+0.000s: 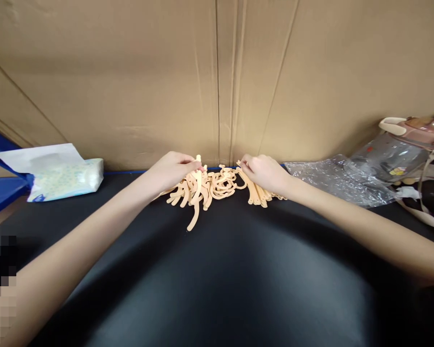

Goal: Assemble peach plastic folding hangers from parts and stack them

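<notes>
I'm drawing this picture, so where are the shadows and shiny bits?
In the head view, dark shadows lie on the black table below the left arm and right arm; in the head view, soft glare shows low in the middle of the table; also in the head view, bright glints speckle the clear plastic.

On table point(224, 279), far side: loose pieces point(197, 185) at centre, strips point(255, 193) just right, cardboard point(148, 72) behind. Tissue pack point(68, 180) left. Plastic sheet point(332, 180) right; bottle point(392, 154) farther right, perhaps partly behind sheet.

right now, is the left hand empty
No, the left hand pinches a tan strip at the pile of curved pieces.
</notes>
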{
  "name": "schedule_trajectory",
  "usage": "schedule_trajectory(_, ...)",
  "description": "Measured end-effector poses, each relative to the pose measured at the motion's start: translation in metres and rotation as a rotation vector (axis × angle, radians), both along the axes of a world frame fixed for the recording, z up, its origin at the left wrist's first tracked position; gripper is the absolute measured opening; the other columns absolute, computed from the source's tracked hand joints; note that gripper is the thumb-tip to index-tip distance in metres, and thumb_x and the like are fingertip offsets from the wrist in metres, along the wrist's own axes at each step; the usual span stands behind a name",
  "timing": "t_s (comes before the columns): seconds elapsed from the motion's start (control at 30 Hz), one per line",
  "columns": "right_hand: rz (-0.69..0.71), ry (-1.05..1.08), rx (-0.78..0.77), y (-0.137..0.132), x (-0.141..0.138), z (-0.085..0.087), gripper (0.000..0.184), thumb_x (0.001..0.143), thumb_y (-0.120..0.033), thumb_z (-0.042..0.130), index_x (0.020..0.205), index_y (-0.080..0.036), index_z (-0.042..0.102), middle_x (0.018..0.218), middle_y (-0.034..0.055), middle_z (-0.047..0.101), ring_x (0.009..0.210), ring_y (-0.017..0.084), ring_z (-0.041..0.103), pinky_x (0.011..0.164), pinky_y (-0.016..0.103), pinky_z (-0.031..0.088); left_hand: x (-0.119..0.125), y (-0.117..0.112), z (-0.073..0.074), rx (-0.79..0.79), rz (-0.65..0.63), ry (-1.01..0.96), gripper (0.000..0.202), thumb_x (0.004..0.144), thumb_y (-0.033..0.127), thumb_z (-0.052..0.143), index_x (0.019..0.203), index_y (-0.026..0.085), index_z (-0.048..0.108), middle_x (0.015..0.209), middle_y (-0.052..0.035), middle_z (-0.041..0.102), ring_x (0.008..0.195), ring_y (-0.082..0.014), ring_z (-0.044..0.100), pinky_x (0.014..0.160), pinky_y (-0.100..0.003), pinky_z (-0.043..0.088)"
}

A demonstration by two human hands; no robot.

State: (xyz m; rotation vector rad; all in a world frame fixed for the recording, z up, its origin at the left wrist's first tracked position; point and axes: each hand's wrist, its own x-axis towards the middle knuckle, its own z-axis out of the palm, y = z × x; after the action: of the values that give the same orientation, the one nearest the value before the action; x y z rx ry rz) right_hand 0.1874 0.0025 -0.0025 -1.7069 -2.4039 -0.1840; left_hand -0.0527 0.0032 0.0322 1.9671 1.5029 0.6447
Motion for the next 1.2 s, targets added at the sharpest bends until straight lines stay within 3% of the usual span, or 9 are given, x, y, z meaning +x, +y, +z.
schedule_trajectory(0.17, 0.001, -0.137, 0.066, 0.002, -0.012, -0.011, 0.032, 0.100, -0.021, 0.030, 0.099, -0.009, 0.059, 0.080, 0.0175, 0.068, 0.067, 0.025, 0.065, 0.054, 0.030, 0.029, -0.017, 0.017, -0.019, 0.020, 0.111, 0.109, 0.024, 0.072, 0.045, 0.065, 0.080, 0.022, 0.069, 0.082, -0.0049, 0.073, 0.077, -0.0240, 0.065, 0.063, -0.029, 0.040)
schedule_trajectory(0.4, 0.035, -0.259, 0.106, 0.004, -0.012, -0.015, 0.026, 0.095, -0.010, 0.035, 0.094, -0.009, 0.061, 0.089, 0.0184, 0.067, 0.067, 0.023, 0.064, 0.051, 0.030, 0.028, -0.013, 0.006, -0.027, 0.307, 0.146, 0.388, 0.031, 0.085, 0.050, 0.054, 0.098, 0.024, 0.064, 0.106, -0.0070, 0.068, 0.088, -0.0255, 0.064, 0.065, -0.029, 0.039)
schedule_trajectory(0.53, 0.027, -0.285, 0.168, -0.004, -0.011, -0.006, 0.029, 0.098, -0.019, 0.033, 0.094, -0.009, 0.060, 0.088, 0.0162, 0.066, 0.065, 0.022, 0.064, 0.048, 0.029, 0.022, 0.003, -0.026, -0.030, 0.437, 0.080, 0.439, 0.029, 0.094, 0.045, 0.044, 0.105, 0.023, 0.059, 0.108, -0.0046, 0.063, 0.088, -0.0220, 0.063, 0.067, -0.029, 0.043)
schedule_trajectory(0.63, 0.021, -0.307, 0.234, -0.023, -0.006, 0.007, 0.033, 0.100, -0.028, 0.034, 0.089, -0.012, 0.061, 0.080, 0.0112, 0.065, 0.060, 0.020, 0.063, 0.046, 0.029, 0.017, 0.020, -0.067, -0.041, 0.508, -0.130, 0.477, 0.022, 0.096, 0.035, 0.044, 0.100, 0.020, 0.060, 0.103, -0.0037, 0.064, 0.094, -0.0218, 0.062, 0.075, -0.031, 0.048)
schedule_trajectory(0.77, 0.207, -0.268, 0.394, -0.069, 0.009, 0.015, 0.029, 0.098, -0.028, 0.041, 0.085, -0.014, 0.063, 0.070, 0.0053, 0.064, 0.053, 0.017, 0.060, 0.048, 0.029, 0.022, 0.031, -0.115, -0.058, 0.494, -0.226, 0.723, 0.017, 0.093, 0.018, 0.045, 0.091, 0.017, 0.062, 0.092, -0.0081, 0.064, 0.088, -0.0275, 0.062, 0.068, -0.038, 0.053)
schedule_trajectory(0.87, 0.363, -0.128, 0.307, -0.109, 0.017, 0.006, 0.030, 0.099, -0.030, 0.041, 0.088, -0.016, 0.065, 0.070, 0.0024, 0.065, 0.051, 0.015, 0.060, 0.051, 0.029, 0.031, 0.021, -0.125, -0.064, 0.484, -0.194, 0.803, 0.023, 0.093, 0.014, 0.040, 0.087, 0.016, 0.062, 0.088, -0.0086, 0.062, 0.080, -0.0270, 0.061, 0.065, -0.041, 0.054)
schedule_trajectory(0.97, 0.410, -0.038, 0.173, -0.137, 0.013, -0.011, 0.032, 0.100, -0.028, 0.037, 0.092, -0.017, 0.066, 0.072, 0.0009, 0.067, 0.054, 0.014, 0.062, 0.051, 0.030, 0.033, 0.001, -0.115, -0.067, 0.499, -0.219, 0.774, 0.023, 0.093, 0.013, 0.039, 0.093, 0.014, 0.062, 0.096, -0.0100, 0.062, 0.085, -0.0261, 0.061, 0.073, -0.042, 0.055)
schedule_trajectory(1.1, 0.381, 0.043, 0.127, -0.146, 0.001, -0.035, 0.031, 0.100, -0.025, 0.038, 0.091, -0.017, 0.066, 0.074, 0.0007, 0.068, 0.055, 0.014, 0.063, 0.053, 0.030, 0.037, -0.019, -0.101, -0.066, 0.602, -0.349, 0.704, 0.026, 0.091, 0.007, 0.038, 0.104, 0.013, 0.060, 0.107, -0.0102, 0.062, 0.099, -0.0241, 0.061, 0.077, -0.035, 0.055)
schedule_trajectory(1.2, 0.391, 0.067, 0.146, -0.140, -0.001, -0.048, 0.028, 0.099, -0.022, 0.039, 0.093, -0.017, 0.066, 0.077, 0.0015, 0.069, 0.057, 0.013, 0.063, 0.056, 0.029, 0.040, -0.026, -0.105, -0.055, 0.645, -0.255, 0.865, 0.021, 0.093, 0.014, 0.041, 0.094, 0.014, 0.062, 0.095, -0.0097, 0.064, 0.089, -0.0267, 0.064, 0.068, -0.037, 0.054)
